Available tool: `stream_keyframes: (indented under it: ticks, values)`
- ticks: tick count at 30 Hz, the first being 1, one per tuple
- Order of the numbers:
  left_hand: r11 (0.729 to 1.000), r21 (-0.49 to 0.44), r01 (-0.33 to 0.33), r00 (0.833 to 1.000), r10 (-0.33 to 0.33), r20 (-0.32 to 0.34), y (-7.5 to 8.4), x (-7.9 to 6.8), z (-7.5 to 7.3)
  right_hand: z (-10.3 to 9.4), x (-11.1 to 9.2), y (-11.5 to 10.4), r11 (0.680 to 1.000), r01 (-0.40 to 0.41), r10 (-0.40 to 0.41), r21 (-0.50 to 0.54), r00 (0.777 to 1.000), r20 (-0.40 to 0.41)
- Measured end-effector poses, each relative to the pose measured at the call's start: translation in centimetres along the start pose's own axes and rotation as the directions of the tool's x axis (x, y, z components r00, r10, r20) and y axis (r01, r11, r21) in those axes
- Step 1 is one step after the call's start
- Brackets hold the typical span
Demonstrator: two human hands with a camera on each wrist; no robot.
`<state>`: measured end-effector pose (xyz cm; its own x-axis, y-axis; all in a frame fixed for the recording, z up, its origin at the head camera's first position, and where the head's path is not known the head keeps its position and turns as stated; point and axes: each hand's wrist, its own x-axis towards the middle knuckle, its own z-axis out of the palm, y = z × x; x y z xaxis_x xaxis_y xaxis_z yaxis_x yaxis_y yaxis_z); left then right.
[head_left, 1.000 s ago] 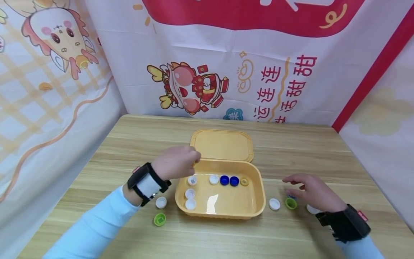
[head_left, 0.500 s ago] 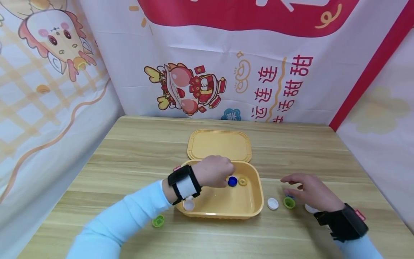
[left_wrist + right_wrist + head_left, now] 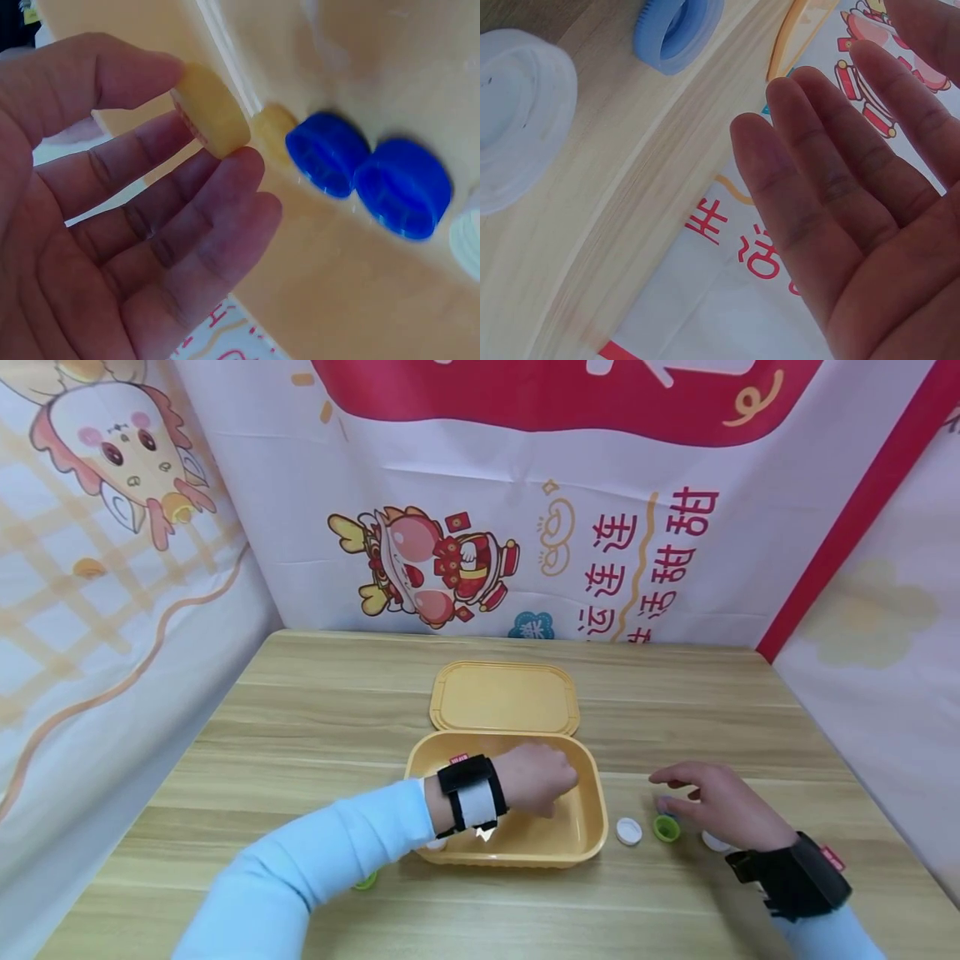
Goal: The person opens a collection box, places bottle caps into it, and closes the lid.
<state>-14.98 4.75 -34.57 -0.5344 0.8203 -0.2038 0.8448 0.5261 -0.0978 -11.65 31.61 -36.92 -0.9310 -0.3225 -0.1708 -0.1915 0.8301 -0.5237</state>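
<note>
In the left wrist view, a yellow bottle cap is pinched between the thumb and fingers of my left hand. That hand is over the right part of the yellow box. Inside the box, a second yellow cap lies in a row with two blue caps and a white cap. My right hand hovers over the table with its fingers extended and nothing in them. Near it are a white cap, a green cap, a blue cap and another white cap.
Behind the box, its yellow lid lies flat on the wooden table. A green cap shows partly beside my left sleeve, which hides part of the box. A printed cloth hangs along the table's back edge.
My left hand has moved right, from the box's left rim to above its right side, with the yellow cap. The right hand has stayed in place. The head view has shifted slightly.
</note>
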Motion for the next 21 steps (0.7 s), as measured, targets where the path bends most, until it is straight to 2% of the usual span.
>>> stream_keyframes:
  ticks: [7,16,21]
  values:
    - [1.0,-0.011,-0.015,1.0,0.015,0.025,0.5,1.1,0.8,0.1,0.0,0.0,1.0,-0.004,0.004,0.007,1.0,0.005]
    - [0.998,-0.046,-0.039,0.999,0.039,0.004,0.8,1.8,1.7,-0.1,-0.1,0.2,1.0,-0.011,0.011,0.023,1.0,0.006]
    - [0.998,-0.025,-0.057,0.998,0.057,-0.027,1.1,1.8,2.1,-0.1,-0.1,0.2,1.0,-0.016,0.016,0.026,1.0,0.009]
